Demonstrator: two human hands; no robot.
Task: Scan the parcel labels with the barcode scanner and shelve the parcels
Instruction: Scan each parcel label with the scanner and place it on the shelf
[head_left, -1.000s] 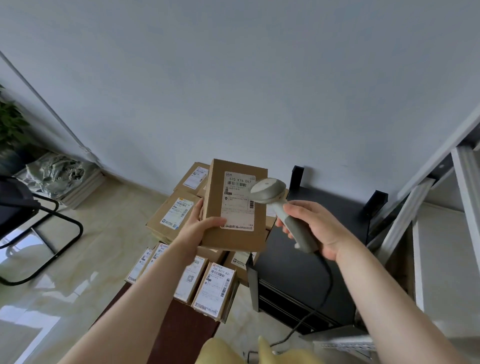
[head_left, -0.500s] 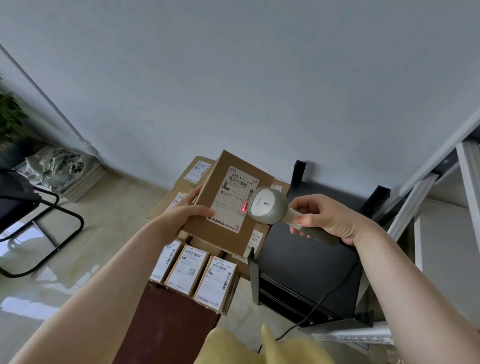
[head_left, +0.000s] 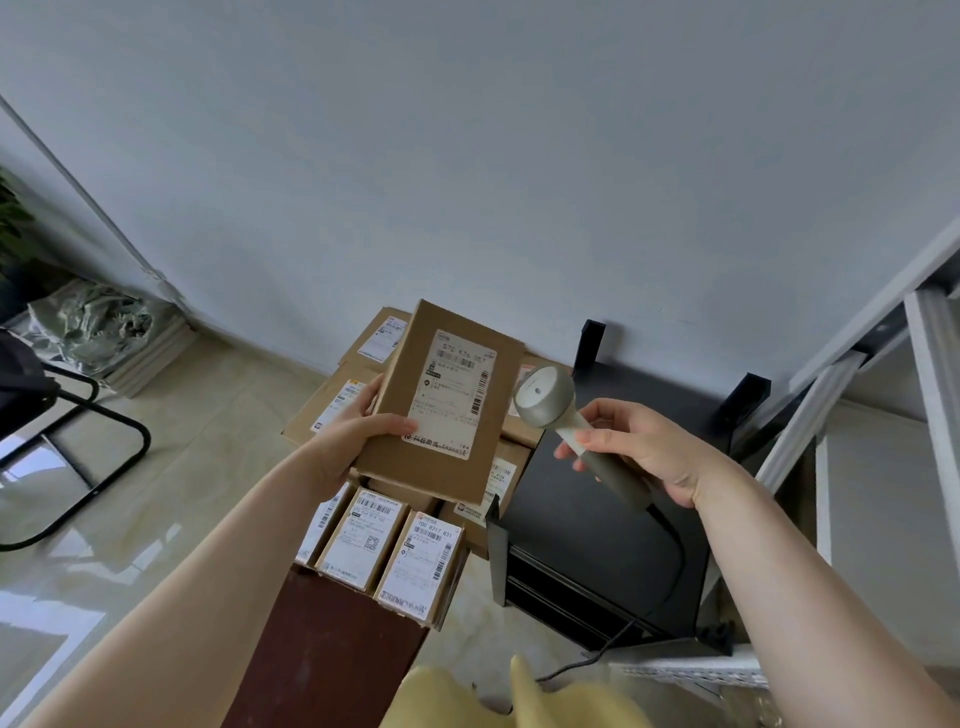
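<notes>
My left hand (head_left: 350, 441) grips a flat brown cardboard parcel (head_left: 410, 395) by its lower left edge, thumb on the front. Its white label (head_left: 454, 392) faces up toward me. My right hand (head_left: 641, 449) holds the grey barcode scanner (head_left: 563, 415) by its handle. The scanner's head sits just right of the label, a short gap from the parcel. A black cable (head_left: 670, 566) runs down from the handle. Below the held parcel lie several more labelled parcels (head_left: 387, 545) on a dark brown table (head_left: 322, 654).
A black cabinet (head_left: 597, 525) stands right of the parcel pile. White metal shelving (head_left: 883, 457) rises at the far right. A black chair frame (head_left: 78, 457) is on the shiny floor at left. A wrapped bundle on boards (head_left: 98, 327) lies by the wall.
The scanner head has pulled back to the right off the label, and its red light no longer shows. The parcel has tilted slightly more upright in my left hand.
</notes>
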